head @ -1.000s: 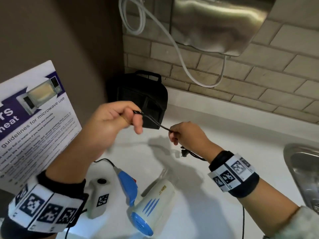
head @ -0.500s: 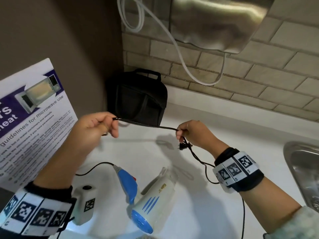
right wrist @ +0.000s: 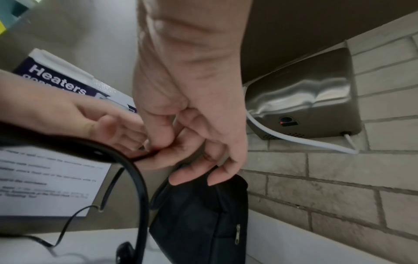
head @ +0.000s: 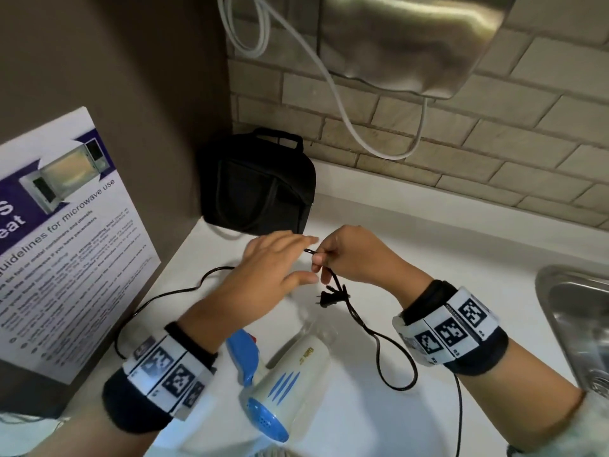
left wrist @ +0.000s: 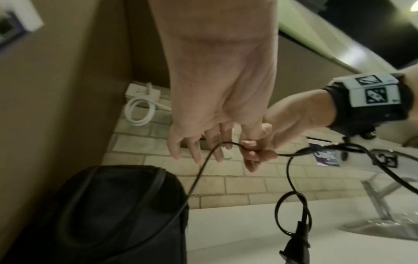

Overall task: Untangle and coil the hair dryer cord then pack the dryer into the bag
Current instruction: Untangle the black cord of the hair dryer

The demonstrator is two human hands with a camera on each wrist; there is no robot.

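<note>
Back corner: the black bag (head: 260,189) stands against the brown wall (head: 115,61) and the brick wall (head: 494,153), so nothing can pass behind it.
Left side: a microwave sign (head: 66,232) leans there and blocks the way.
Above: a shiny metal box (head: 412,44) sticks out from the bricks, with a white cable (head: 346,127) hanging under it.
Middle: the black cord (head: 379,338) loops in the air and across the white counter (head: 428,258).
Front: the hair dryer (head: 283,377) lies on the counter.
Right side: bare counter up to the sink (head: 560,308).
</note>
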